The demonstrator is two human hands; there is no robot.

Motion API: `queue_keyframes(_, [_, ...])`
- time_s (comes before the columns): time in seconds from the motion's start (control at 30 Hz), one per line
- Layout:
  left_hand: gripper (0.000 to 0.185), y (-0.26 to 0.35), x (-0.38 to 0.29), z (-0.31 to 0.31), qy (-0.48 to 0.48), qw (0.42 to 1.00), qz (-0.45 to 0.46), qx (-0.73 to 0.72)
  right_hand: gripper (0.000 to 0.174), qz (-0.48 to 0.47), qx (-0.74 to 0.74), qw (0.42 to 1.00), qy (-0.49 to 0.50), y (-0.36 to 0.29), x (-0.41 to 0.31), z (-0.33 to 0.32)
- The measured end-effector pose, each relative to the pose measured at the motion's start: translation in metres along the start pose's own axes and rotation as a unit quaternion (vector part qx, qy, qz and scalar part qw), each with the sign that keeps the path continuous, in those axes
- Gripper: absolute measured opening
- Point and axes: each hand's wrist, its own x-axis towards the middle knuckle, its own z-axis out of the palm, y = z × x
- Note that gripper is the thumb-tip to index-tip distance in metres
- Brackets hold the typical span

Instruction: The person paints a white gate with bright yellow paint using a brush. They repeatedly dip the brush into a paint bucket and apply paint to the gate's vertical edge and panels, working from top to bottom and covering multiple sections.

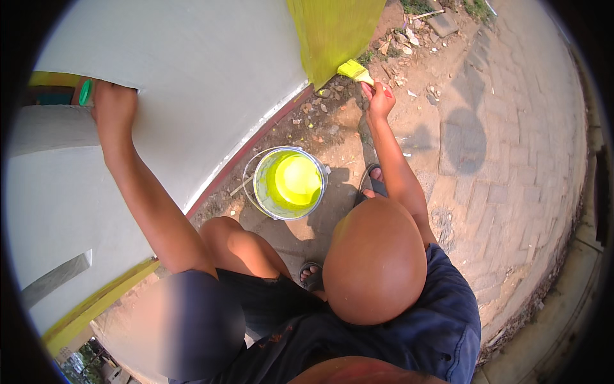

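In my right hand point(381, 102) is a flat paintbrush point(354, 71), its bristles loaded with bright yellow-green paint. The bristles meet or nearly meet the bottom of a yellow-green painted wall section point(336, 38), close to the ground. My left hand point(115, 103) reaches into a rectangular opening in the pale grey wall point(192, 86). Its fingers are mostly hidden, and a round green object point(86, 92) shows right beside it. Between the wall and my legs stands a bucket point(257, 189) with yellow-green paint point(297, 180) inside and its wire handle lowered to one side.
A dark red strip point(249, 149) edges the wall's foot. Rubble and broken stones point(407, 41) lie past the wall's corner. Block paving point(508, 177) spreads to the right, bordered by a kerb point(566, 288). My bent knees point(376, 261) are close behind the bucket.
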Motion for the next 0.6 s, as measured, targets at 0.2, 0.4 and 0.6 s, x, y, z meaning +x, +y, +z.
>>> queue_keyframes(0.2, [0.045, -0.008, 0.002, 0.003, -0.011, 1.0, -0.005, 0.024, 0.015, -0.027, -0.009, 0.998, -0.048, -0.047, -0.027, 0.054])
queue_keyframes(0.4, [0.044, -0.001, -0.001, 0.002, -0.005, 1.0, 0.017, -0.005, 0.02, -0.164, 0.14, 0.964, -0.155, -0.168, -0.075, 0.144])
queue_keyframes(0.6, [0.046, 0.004, -0.002, -0.002, -0.023, 0.999, -0.036, 0.03, 0.016, -0.104, 0.099, 0.98, -0.134, -0.099, -0.072, 0.101])
